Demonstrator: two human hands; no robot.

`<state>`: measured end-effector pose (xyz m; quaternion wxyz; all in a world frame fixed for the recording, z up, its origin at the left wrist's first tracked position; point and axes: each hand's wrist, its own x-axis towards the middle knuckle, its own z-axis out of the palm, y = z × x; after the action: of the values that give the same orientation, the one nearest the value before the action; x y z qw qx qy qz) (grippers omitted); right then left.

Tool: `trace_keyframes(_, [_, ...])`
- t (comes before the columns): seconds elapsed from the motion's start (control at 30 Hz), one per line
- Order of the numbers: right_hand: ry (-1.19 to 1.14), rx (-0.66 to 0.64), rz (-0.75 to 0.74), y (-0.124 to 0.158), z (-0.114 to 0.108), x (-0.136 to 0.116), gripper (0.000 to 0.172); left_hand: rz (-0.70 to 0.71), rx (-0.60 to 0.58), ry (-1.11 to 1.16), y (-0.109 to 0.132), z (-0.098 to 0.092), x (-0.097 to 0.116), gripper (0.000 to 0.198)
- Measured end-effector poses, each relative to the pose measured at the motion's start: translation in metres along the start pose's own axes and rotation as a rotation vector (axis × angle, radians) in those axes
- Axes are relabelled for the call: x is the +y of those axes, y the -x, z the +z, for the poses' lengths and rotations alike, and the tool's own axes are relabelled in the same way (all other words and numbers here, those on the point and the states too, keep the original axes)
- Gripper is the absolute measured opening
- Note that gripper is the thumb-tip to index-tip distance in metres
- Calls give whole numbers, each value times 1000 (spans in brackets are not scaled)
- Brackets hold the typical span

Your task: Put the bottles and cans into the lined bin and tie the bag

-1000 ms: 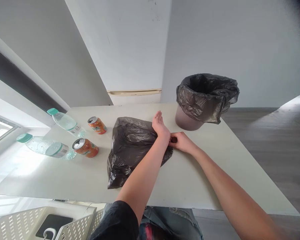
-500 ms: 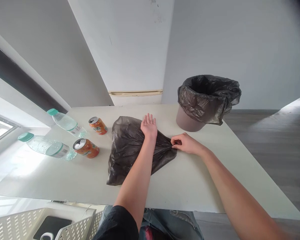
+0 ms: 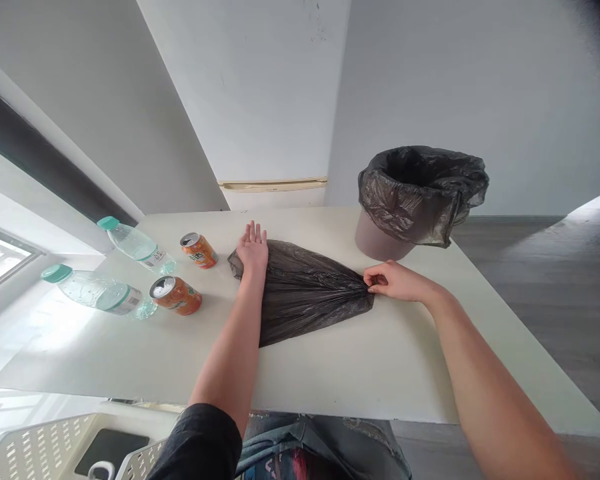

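Note:
A black plastic bag (image 3: 310, 287) lies flattened on the white table, gathered to a narrow end at its right. My right hand (image 3: 395, 280) pinches that gathered end between thumb and fingers. Palm up, with fingers stretched out, my left hand (image 3: 253, 245) rests at the bag's left side, and its forearm lies across the bag. Part of the bag's left end is hidden under that forearm. Just left of my left hand is an opened orange can (image 3: 200, 251); a second orange can (image 3: 177, 296) lies nearer to me.
Two clear plastic bottles with green caps, one farther bottle (image 3: 137, 245) and one nearer bottle (image 3: 100, 292), lie at the table's left. A bin (image 3: 380, 238) lined with a black bag stands at the back right. Below the front edge is a cream perforated basket (image 3: 45, 443).
My left hand and forearm have slid left along the bag. My right hand has moved right with the gathered end, and the bag now lies longer and flatter.

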<state>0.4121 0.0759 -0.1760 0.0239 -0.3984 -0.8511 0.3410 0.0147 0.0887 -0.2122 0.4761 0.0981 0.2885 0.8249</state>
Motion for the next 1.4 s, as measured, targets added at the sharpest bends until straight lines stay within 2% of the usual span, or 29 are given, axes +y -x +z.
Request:
trace_keyframes(0.17, [-14,-31,11,3,-2,4,16,8,12,-76,-11,-15,20,58])
trace_keyframes(0.3, [19,-41,26,5,-5,7,17,-31,35,-213,-19,-13,24,52])
trace_keyframes(0.4, [53,-38,4,7,-9,3,23,54,-37,-405,-19,-7,25,40])
trace_keyframes(0.47, [60,-5,-24,8,-10,-2,30,162,-156,-611,-13,-4,28,31])
trace_keyframes(0.57, [47,125,-32,7,-8,-11,39,315,-437,-1054,6,-2,39,23])
trace_keyframes(0.63, [44,184,-37,6,-5,-15,38,382,-657,-1329,21,-3,49,21])
trace_keyframes(0.73, [43,172,-55,4,-1,-20,30,404,-950,-1590,39,-9,66,22])
trace_keyframes(0.83, [29,153,-43,3,0,-22,26,367,-1116,-1743,46,-18,79,26])
trace_keyframes(0.93, [49,102,-31,3,1,-22,31,354,-1167,-1806,44,-28,86,29])
trace_keyframes(1.0, [68,77,-4,4,2,-20,40,365,-1172,-1831,41,-34,89,36])
trace_keyframes(1.2, [117,101,23,7,7,-8,68,337,-1200,-1917,40,-47,94,78])
trace_keyframes(1.4, [170,116,8,9,12,3,91,231,-1328,-1954,41,-56,94,119])
